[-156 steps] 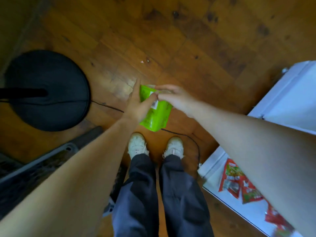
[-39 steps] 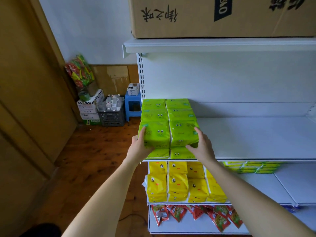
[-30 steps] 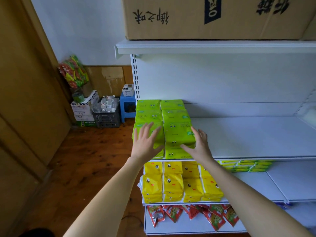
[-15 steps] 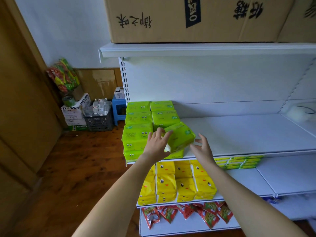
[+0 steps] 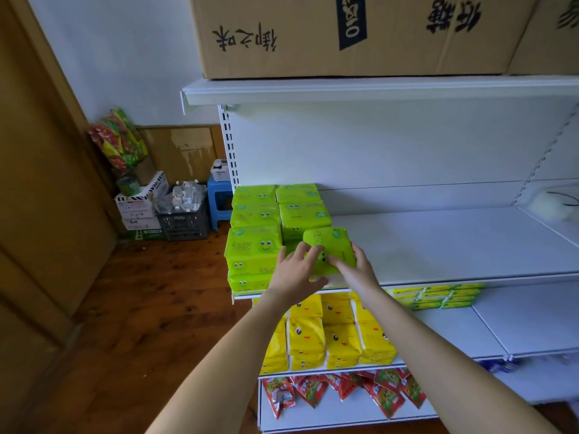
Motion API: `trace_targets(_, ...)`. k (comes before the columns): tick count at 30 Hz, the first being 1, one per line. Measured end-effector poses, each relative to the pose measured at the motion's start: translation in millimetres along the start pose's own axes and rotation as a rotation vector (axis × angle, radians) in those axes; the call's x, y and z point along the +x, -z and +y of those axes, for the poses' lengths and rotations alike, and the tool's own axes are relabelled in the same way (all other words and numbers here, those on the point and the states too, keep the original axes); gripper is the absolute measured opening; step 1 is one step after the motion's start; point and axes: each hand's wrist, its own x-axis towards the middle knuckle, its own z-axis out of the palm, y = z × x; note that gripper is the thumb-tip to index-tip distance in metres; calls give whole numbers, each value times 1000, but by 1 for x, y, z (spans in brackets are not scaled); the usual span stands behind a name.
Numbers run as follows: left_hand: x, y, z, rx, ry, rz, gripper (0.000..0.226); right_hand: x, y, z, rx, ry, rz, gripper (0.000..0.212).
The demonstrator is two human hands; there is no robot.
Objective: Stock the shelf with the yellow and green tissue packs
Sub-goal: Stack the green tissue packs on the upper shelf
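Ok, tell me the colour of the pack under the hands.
The pack is lime green; head view.

A big cardboard box (image 5: pixel 344 36) with dark printed characters stood at the very top. In the far corner, on the wooden floor (image 5: pixel 141 308), a blue stool (image 5: pixel 219 198) stood beside a black crate (image 5: pixel 183 225) full of plastic bottles, and next to it was a stack of white cartons (image 5: pixel 141 205). Above them was a bundle of colourful packets (image 5: pixel 117 142). Red snack packets (image 5: pixel 341 393) lay low down.
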Motion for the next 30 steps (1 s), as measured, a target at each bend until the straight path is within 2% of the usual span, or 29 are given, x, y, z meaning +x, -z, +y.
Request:
trace_targets(3, -4, -1, -6, 13, -63, -9, 71, 4, 7, -3, -9, -167, -77, 66)
trace_targets(6, -6, -3, -15, 47, -116, 55, 76, 10, 19, -16, 15, -194, -187, 44)
trace_targets(9, -1, 3, -23, 103, -126, 76, 76, 17, 32, -31, -46, -216, -306, 33)
trace_targets(12, 4, 8, -34, 169, -64, -73, 77, 30, 31, -39, -134, -196, -300, 47)
trace_targets(15, 10, 12, -36, 191, -7, -102, 73, 46, 19, -41, -215, -37, -59, 72)
trace_targets(17, 12, 13, -37, 186, 23, -91, 71, 50, 8, -42, -209, 32, 36, 76)
trace_targets(24, 17, 11, -41, 210, 61, -50, 69, 43, -5, -34, -11, 59, -218, 65)
trace_targets(27, 21, 12, -47, 190, 45, -44, 68, 42, 3, -31, -77, 38, -347, 78)
trace_targets(30, 23, 14, -54, 179, 30, -52, 68, 37, 2, -27, -185, 75, -355, 83)
